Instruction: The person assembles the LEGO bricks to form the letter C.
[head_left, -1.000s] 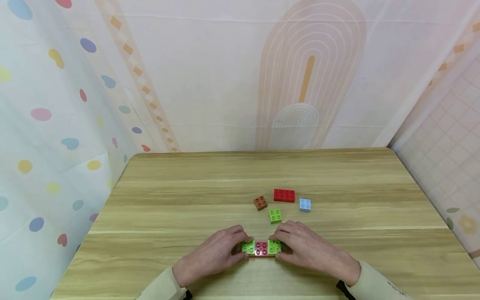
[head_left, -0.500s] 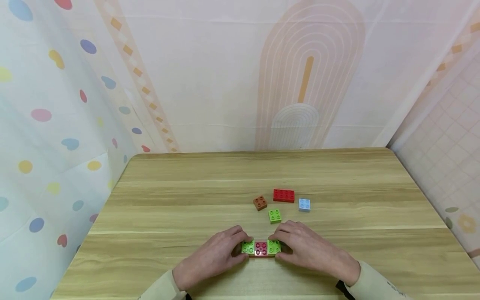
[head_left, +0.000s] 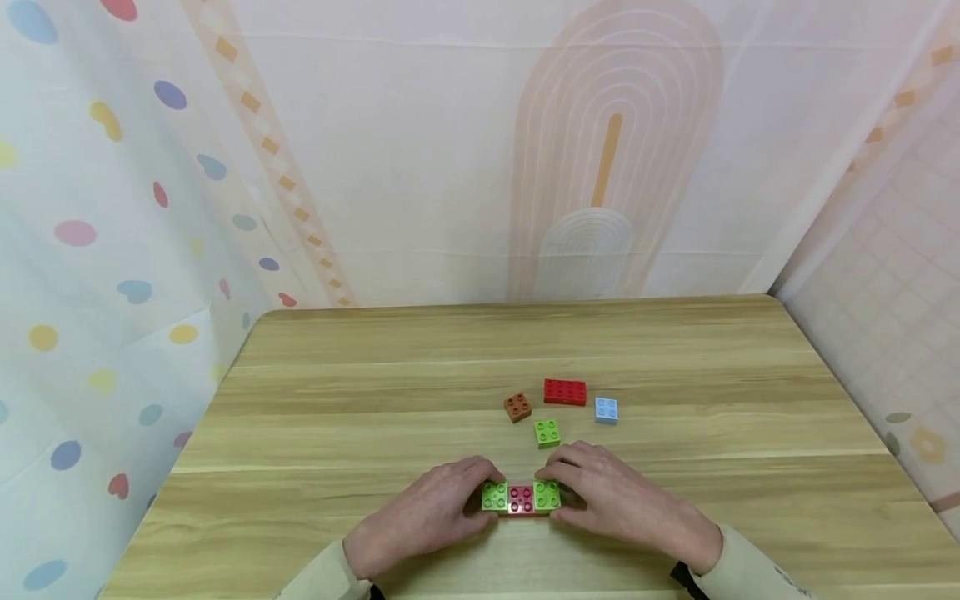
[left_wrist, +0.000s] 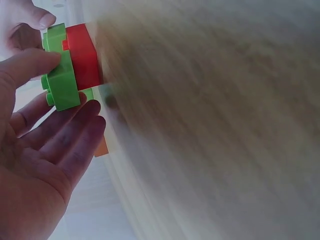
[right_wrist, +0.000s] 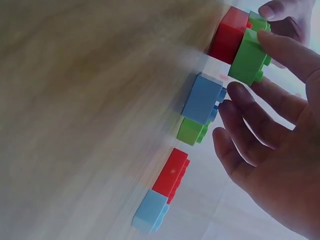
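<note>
My left hand pinches a light-green toy building brick between thumb and fingers. My right hand pinches a matching light-green brick the same way. Both green bricks sit on top of a red brick, one at each end, with red studs showing between them. In the left wrist view the red brick rests on the table beneath the green one. The right wrist view shows a blue brick standing just past my right fingers; that hand hides it in the head view.
Beyond the hands, loose bricks lie on the wooden table: a light-green one, a brown one, a long red one and a light-blue one. Patterned curtains stand behind the table and at its sides.
Both hands keep the same hold on the green bricks. Only the head view has shifted very slightly.
</note>
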